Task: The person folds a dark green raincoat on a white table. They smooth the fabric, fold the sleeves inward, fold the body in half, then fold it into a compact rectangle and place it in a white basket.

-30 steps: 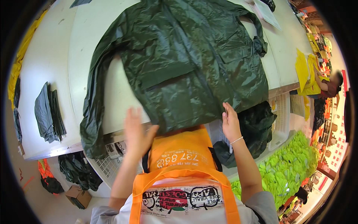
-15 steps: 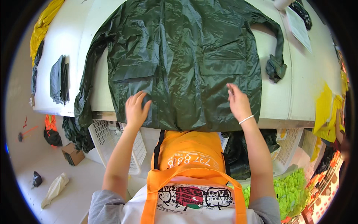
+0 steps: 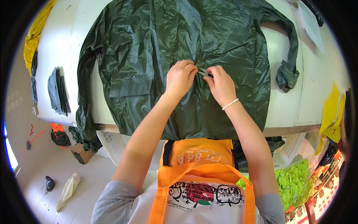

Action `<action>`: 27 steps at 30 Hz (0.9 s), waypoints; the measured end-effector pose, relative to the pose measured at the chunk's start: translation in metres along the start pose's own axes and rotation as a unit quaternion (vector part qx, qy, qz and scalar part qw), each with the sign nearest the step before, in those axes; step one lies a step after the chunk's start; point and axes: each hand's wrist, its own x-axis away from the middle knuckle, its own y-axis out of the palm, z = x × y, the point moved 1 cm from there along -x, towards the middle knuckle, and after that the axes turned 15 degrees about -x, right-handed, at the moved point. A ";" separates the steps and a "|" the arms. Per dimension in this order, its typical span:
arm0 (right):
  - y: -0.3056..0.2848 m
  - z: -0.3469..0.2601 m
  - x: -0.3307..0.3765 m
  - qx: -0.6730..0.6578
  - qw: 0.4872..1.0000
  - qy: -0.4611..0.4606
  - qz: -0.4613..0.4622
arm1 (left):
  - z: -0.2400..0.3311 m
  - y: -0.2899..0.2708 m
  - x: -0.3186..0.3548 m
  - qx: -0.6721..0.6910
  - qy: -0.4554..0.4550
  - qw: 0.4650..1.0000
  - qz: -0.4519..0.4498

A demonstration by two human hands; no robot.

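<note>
Head view: the dark green jacket (image 3: 171,48) lies on the table (image 3: 290,108), its top cut off. The left hand (image 3: 181,79) pinches its front; the right hand (image 3: 222,86) grips small snips (image 3: 203,72) — handles mostly hidden. A cardboard box (image 3: 87,156) holds something dark — unclear what.

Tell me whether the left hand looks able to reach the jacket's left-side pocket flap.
Probably yes: the pocket flap lies uncovered on the dark green jacket, and nothing visible stands between it and the left hand.
</note>
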 end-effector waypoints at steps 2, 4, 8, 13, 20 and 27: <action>0.003 0.001 -0.005 0.009 1.000 -0.006 -0.011 | 0.000 0.000 0.003 0.019 -0.018 1.000 -0.008; 0.006 0.003 -0.009 0.008 1.000 -0.003 -0.017 | -0.002 0.000 0.002 0.012 -0.023 1.000 -0.017; 0.006 0.005 -0.013 0.002 1.000 0.006 -0.029 | -0.002 0.001 -0.001 0.008 -0.028 0.999 -0.025; -0.001 0.007 -0.011 -0.041 0.999 0.001 -0.021 | 0.003 -0.007 0.001 0.019 -0.030 0.999 -0.018; -0.104 0.033 0.030 0.101 0.990 -0.003 -0.099 | 0.003 -0.099 0.152 -0.135 -0.079 0.901 -0.405; -0.127 0.099 0.015 0.142 0.970 -0.174 -0.088 | 0.048 -0.101 0.129 -0.100 -0.133 0.949 -0.268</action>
